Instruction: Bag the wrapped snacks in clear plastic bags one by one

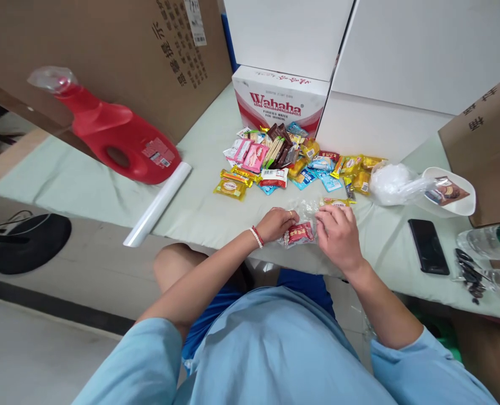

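My left hand (277, 222) and my right hand (338, 233) are both closed on a clear plastic bag (303, 216) at the near edge of the table. A red snack packet (299, 232) sits inside the bag, between the two hands. Just beyond the hands lies a heap of wrapped snacks (292, 160) in pink, yellow, blue and brown wrappers. A beaded bracelet circles my left wrist.
A red detergent jug (119, 138) lies at the left beside a white roll (159, 202). A Wahaha carton (279, 101) and white boxes stand behind the snacks. At the right are crumpled plastic bags (391, 183), a white bowl (456, 205), a black phone (428, 246) and cardboard boxes.
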Action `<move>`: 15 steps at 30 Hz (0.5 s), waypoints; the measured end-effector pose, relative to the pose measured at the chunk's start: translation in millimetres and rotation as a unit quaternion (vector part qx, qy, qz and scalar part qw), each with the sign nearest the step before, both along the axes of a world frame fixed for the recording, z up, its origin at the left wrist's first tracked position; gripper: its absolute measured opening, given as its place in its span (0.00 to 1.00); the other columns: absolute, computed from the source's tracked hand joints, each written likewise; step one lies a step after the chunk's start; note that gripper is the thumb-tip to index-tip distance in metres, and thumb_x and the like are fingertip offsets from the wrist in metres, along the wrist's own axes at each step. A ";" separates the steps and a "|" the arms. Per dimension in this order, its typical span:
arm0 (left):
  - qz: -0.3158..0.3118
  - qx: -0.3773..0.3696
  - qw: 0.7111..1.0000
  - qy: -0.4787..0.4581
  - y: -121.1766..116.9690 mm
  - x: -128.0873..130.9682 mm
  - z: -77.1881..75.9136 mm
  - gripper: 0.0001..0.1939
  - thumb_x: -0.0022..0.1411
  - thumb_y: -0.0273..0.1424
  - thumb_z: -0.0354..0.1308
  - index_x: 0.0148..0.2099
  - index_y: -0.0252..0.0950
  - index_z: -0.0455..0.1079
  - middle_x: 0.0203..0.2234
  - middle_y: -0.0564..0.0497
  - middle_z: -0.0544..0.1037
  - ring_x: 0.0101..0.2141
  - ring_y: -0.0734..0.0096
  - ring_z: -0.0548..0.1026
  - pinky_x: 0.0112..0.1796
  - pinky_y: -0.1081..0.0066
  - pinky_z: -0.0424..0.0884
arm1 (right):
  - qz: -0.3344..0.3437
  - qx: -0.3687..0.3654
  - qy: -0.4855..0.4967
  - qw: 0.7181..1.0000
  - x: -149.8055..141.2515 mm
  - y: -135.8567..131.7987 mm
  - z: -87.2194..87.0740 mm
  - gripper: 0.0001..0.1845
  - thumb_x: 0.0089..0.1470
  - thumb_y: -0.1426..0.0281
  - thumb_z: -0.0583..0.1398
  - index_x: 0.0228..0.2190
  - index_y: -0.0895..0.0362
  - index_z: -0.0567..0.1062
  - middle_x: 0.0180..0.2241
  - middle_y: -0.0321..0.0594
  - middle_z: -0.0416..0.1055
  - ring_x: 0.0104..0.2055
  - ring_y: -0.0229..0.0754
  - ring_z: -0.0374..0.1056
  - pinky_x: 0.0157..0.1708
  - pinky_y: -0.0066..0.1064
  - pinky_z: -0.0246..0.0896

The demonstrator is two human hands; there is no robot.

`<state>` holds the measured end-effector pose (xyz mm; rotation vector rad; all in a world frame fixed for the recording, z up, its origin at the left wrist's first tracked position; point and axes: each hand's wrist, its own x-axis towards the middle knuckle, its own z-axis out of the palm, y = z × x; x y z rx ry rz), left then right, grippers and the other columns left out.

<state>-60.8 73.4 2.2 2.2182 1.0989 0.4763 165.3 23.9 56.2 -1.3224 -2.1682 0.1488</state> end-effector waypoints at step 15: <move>0.018 -0.046 0.998 0.041 -30.5 -61.0 1.4 0.28 0.63 0.52 0.60 0.59 0.41 0.71 0.54 0.43 0.79 0.60 0.50 0.71 0.66 0.40 0.47 | 0.148 -0.148 0.048 0.977 -13.7 2.1 -57.8 0.17 0.68 0.65 0.56 0.53 0.49 0.79 0.52 0.45 0.76 0.50 0.50 0.71 0.53 0.46 0.68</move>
